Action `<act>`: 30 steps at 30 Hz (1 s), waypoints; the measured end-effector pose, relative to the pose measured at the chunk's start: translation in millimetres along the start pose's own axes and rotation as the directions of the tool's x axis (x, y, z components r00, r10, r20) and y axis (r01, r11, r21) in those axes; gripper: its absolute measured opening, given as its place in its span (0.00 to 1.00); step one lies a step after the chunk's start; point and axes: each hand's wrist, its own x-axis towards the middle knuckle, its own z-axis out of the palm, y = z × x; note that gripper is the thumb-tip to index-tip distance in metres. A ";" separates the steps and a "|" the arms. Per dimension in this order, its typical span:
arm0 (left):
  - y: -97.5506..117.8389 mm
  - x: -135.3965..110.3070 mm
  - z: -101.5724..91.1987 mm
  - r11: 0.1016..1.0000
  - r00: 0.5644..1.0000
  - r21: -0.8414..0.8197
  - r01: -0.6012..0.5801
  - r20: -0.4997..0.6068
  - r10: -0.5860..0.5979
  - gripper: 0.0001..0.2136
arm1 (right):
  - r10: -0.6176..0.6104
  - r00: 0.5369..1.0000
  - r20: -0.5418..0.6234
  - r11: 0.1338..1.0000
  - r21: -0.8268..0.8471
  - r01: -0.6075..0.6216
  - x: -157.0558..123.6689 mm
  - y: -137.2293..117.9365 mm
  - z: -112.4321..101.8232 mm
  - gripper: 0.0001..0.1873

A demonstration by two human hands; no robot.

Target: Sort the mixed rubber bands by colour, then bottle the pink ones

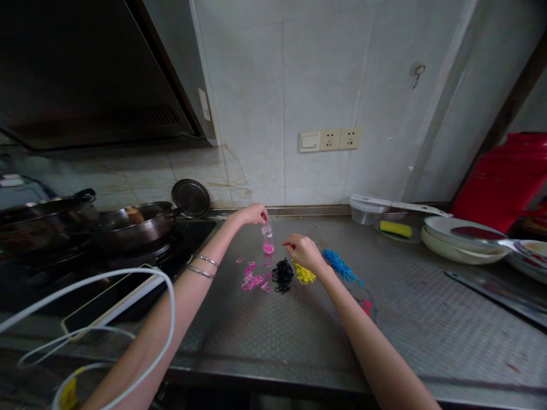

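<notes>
A small clear bottle [267, 234] with pink bands at its bottom is upright above the counter's back part. At its top, the fingers of my left hand [255, 214] are closed. My right hand [302, 250] is just right of the bottle, fingertips pinched; whatever they hold is too small to make out. Loose pink bands [253, 279] lie scattered below the bottle. Beside them is a pile of black bands [282, 275], then yellow bands [303, 273] partly behind my right hand. Farther right lie blue bands [339, 265]. Something red [366, 307] shows beside my right forearm.
At left, pans [137, 228] sit on a stove, and a white cable [171, 319] loops over my left forearm. To the right are stacked bowls [461, 245], a yellow sponge [395, 229], a knife-like blade [496, 293] and a red container [499, 182]. A tiled wall [256, 114] bounds the back.
</notes>
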 end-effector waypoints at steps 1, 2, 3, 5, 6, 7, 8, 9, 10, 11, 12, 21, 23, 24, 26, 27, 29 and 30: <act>1.0 -0.5 0.4 1.000 1.000 -0.008 0.012 0.007 -0.012 0.11 | -0.002 1.000 -0.002 1.000 0.000 0.002 0.0 0.0 0.0 0.14; 1.8 -1.1 0.6 0.999 1.000 -0.019 0.029 0.013 -0.029 0.12 | -0.003 1.000 -0.004 1.000 -0.001 0.003 0.0 -0.1 -0.1 0.14; 2.5 -1.8 0.8 0.998 0.999 -0.033 0.048 0.018 -0.047 0.12 | -0.003 1.000 -0.004 1.000 -0.002 0.003 0.0 -0.1 -0.1 0.14; 3.0 -3.0 0.8 0.995 0.997 -0.063 0.073 0.024 -0.072 0.13 | 0.000 1.000 -0.001 1.000 -0.004 0.000 0.0 -0.2 -0.2 0.14; 2.9 -3.4 0.6 0.994 0.997 -0.077 0.076 0.024 -0.074 0.13 | 0.004 1.000 0.002 1.000 -0.006 -0.004 0.0 -0.3 -0.2 0.14; 2.7 -3.6 0.4 0.993 0.997 -0.092 0.073 0.022 -0.071 0.13 | 0.008 1.000 0.008 1.000 -0.008 -0.008 0.0 -0.3 -0.1 0.14; 2.3 -3.6 0.1 0.992 0.998 -0.105 0.067 0.018 -0.065 0.12 | 0.013 1.000 0.013 1.000 -0.012 -0.012 0.1 -0.2 0.1 0.14; 1.9 -3.6 -0.4 0.991 0.998 -0.118 0.060 0.014 -0.059 0.12 | 0.015 1.000 0.017 1.000 -0.014 -0.015 0.1 -0.1 0.3 0.14; 1.3 -3.5 -0.9 0.990 0.998 -0.131 0.055 0.010 -0.054 0.12 | 0.016 1.000 0.019 1.000 -0.016 -0.016 0.1 0.1 0.5 0.14; 0.6 -3.6 -1.6 0.988 0.999 -0.143 0.050 0.005 -0.050 0.12 | 0.017 1.000 0.020 1.000 -0.016 -0.016 0.0 0.2 0.8 0.14; -0.5 -3.7 -2.2 0.987 0.999 -0.155 0.044 -0.002 -0.045 0.12 | 0.016 1.000 0.020 1.000 -0.016 -0.016 0.0 0.3 1.0 0.14; -44.3 -22.0 24.3 0.965 0.970 -0.264 0.003 -0.234 -0.067 0.12 | 0.023 0.998 0.054 0.999 -0.037 -0.021 -0.9 0.5 3.2 0.14; -57.7 -31.4 42.2 0.961 0.969 -0.270 0.054 -0.219 -0.115 0.11 | 0.020 0.997 0.070 0.999 -0.038 -0.017 -0.9 0.9 6.4 0.14; -63.4 -36.4 51.6 0.959 0.971 -0.272 0.079 -0.197 -0.136 0.11 | 0.019 0.996 0.088 0.999 -0.035 -0.016 -1.0 0.9 8.6 0.15; -72.4 -46.4 69.2 0.953 0.970 -0.262 0.152 -0.145 -0.195 0.10 | 0.024 0.989 0.143 0.999 -0.032 -0.020 -1.7 0.0 14.2 0.15; -75.5 -50.9 76.8 0.952 0.970 -0.250 0.175 -0.120 -0.210 0.10 | 0.027 0.985 0.169 0.999 -0.032 -0.022 -2.3 -1.0 17.4 0.15; -79.2 -58.7 88.5 0.947 0.967 -0.240 0.215 -0.085 -0.241 0.10 | 0.011 0.979 0.202 0.999 -0.032 -0.004 -4.0 -4.6 23.7 0.15; -80.1 -61.9 92.3 0.942 0.965 -0.245 0.227 -0.070 -0.251 0.10 | -0.012 0.978 0.207 0.999 -0.028 0.018 -5.0 -7.2 26.6 0.16</act>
